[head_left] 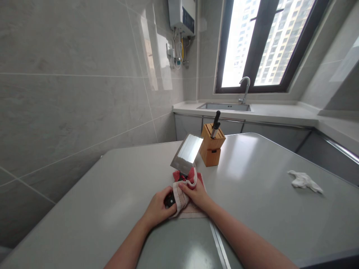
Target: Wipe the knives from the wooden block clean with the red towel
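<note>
A cleaver [187, 152] with a broad shiny blade is held above the table, its blade tilted up and away from me. My left hand [159, 207] is closed around the end of its black riveted handle. A red and white cloth [181, 196] wraps the handle near the blade. My right hand [198, 194] pinches this cloth against the handle, thumb on top. Part of the cloth hangs down below the hands and hides the middle of the handle. Just beyond the blade stands a wooden knife block [212, 149] with a black-handled knife [215, 123] in it.
The grey-white table [126, 186] carries a crumpled white cloth [305, 182] at the right. Behind it runs a counter [275, 110] with a sink [224, 107] and a faucet [245, 89] under the window. A tiled wall [84, 93] borders the table's left side.
</note>
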Motion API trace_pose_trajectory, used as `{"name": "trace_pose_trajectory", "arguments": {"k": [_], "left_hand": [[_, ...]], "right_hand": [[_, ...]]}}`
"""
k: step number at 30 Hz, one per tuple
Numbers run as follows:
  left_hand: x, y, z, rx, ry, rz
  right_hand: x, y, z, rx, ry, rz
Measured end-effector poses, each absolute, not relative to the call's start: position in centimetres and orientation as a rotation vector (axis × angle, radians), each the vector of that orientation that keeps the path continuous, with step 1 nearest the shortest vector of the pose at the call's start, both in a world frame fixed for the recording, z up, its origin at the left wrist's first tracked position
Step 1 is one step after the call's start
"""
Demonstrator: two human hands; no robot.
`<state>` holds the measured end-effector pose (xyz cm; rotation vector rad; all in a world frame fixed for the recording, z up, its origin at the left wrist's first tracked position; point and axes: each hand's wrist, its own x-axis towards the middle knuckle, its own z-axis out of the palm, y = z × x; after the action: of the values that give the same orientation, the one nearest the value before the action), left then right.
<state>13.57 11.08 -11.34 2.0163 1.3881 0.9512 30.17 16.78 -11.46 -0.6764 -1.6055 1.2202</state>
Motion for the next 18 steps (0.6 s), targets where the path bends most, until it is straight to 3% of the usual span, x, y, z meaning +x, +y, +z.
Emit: {"name": "trace_pose_trajectory", "arguments": {"k": [18], "left_hand": [[13.9, 11.4, -11.6, 1.858, 1.237, 0.994]], "right_hand": [[30.0, 16.3, -11.8, -0.694, -1.646, 1.22]]}}
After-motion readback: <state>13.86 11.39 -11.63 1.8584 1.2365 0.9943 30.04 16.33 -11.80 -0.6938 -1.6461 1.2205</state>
